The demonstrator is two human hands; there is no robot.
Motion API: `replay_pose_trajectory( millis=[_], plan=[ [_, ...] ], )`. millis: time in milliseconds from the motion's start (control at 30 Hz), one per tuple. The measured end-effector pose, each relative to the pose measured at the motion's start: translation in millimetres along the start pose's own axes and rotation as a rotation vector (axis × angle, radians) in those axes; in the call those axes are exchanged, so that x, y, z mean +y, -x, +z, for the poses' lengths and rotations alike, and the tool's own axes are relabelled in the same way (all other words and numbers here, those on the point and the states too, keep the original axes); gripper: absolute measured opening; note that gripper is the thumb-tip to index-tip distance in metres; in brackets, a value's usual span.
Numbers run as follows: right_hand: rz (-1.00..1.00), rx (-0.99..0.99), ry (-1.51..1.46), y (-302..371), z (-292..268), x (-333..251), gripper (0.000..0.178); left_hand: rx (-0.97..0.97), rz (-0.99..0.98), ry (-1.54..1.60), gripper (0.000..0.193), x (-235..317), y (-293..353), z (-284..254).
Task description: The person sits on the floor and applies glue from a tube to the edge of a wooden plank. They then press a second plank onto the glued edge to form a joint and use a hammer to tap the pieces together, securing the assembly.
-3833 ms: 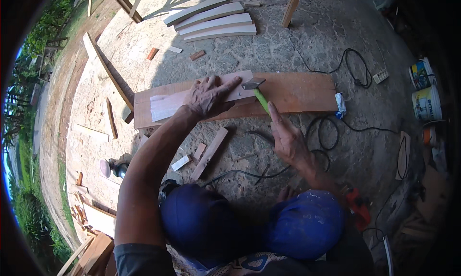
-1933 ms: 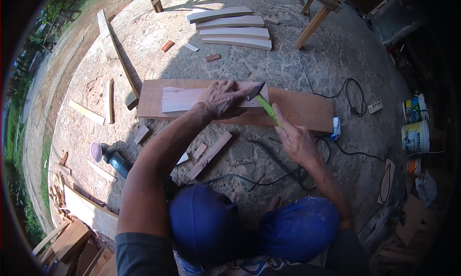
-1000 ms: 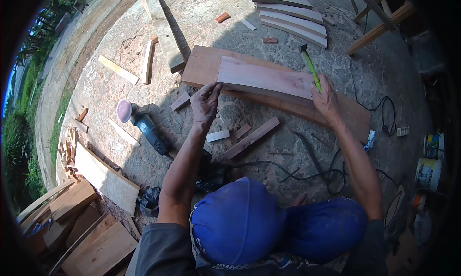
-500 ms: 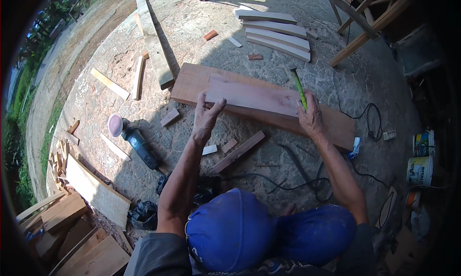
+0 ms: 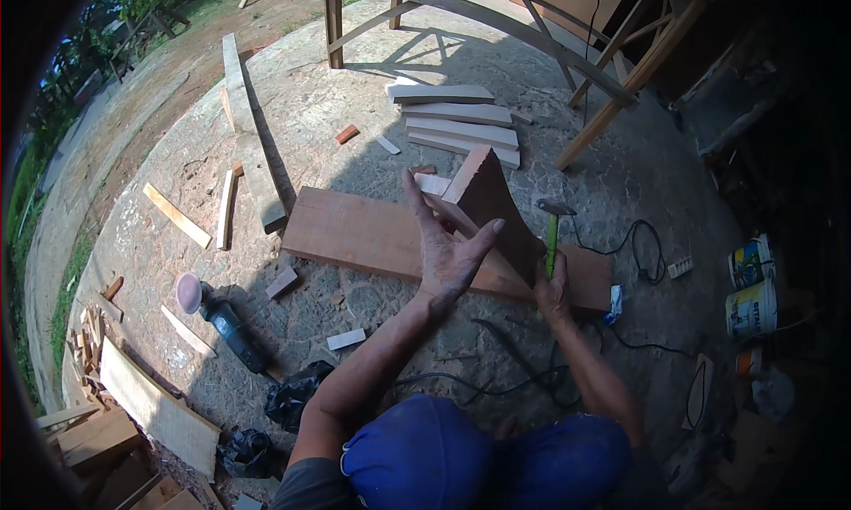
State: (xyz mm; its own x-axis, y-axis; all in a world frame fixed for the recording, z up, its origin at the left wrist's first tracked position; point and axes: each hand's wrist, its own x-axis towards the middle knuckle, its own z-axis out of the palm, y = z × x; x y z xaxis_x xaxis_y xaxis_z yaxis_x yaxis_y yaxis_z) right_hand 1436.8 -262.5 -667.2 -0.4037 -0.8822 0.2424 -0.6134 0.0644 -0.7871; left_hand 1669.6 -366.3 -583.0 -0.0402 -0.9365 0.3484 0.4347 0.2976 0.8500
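Observation:
A wooden board (image 5: pixel 493 200) is tilted up on its edge above a thick reddish plank (image 5: pixel 355 231) lying on the ground. My right hand (image 5: pixel 551 293) is closed around the green handle of a hammer (image 5: pixel 551 235), its head upward, and the board's near end is gripped in the same hand. By the board's lighter edge, my left hand (image 5: pixel 446 257) is open, forefinger pointing up and thumb stretched to the right. The board's edge passes between that thumb and forefinger; whether the palm bears its weight I cannot tell. Its other fingers are partly hidden.
A sander-like power tool (image 5: pixel 232 333) lies left on the concrete. Several pale curved pieces (image 5: pixel 461 115) lie beyond the plank, near a wooden frame on legs (image 5: pixel 487 11). A long beam (image 5: pixel 253 146), scrap wood (image 5: pixel 160 412), black cable (image 5: pixel 647 253) and buckets (image 5: pixel 752 310) surround the spot.
The board, flat on the plank before, is now raised and turned on edge. My left hand has shifted right and spread its fingers. My right hand kept the hammer and moved slightly down.

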Motion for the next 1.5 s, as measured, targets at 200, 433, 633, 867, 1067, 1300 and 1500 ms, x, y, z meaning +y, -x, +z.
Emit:
replay_pose_trajectory(
  millis=[200,433,633,867,1067,1300,1500],
  plan=[
    [0.113,0.100,-0.129,10.7,-20.4,-40.9,0.031,-0.147,0.120,-0.199,0.139,52.7,-17.6,36.9],
    [-0.348,0.137,-0.239,-4.9,-92.8,-179.7,0.033,-0.415,0.230,-0.683,0.123,95.5,1.9,32.2],
    [-0.189,-0.219,-0.313,10.1,-99.8,-210.9,0.040,-0.554,0.156,-0.796,0.125,110.5,30.6,38.3],
    [-0.154,-0.204,-0.443,15.2,-85.6,-208.5,0.037,-0.520,0.246,-0.863,0.122,103.3,39.1,27.6],
    [-0.112,-0.177,-0.414,17.9,-77.8,-205.8,0.037,-0.492,0.305,-0.920,0.123,96.1,44.6,27.0],
    [-0.106,-0.160,-0.325,15.6,-70.4,-202.0,0.036,-0.565,0.263,-0.978,0.123,86.7,40.3,20.3],
    [-0.061,-0.140,-0.403,18.5,-88.3,-191.9,0.026,-0.542,0.019,-0.766,0.126,77.3,24.6,6.4]
  ],
)
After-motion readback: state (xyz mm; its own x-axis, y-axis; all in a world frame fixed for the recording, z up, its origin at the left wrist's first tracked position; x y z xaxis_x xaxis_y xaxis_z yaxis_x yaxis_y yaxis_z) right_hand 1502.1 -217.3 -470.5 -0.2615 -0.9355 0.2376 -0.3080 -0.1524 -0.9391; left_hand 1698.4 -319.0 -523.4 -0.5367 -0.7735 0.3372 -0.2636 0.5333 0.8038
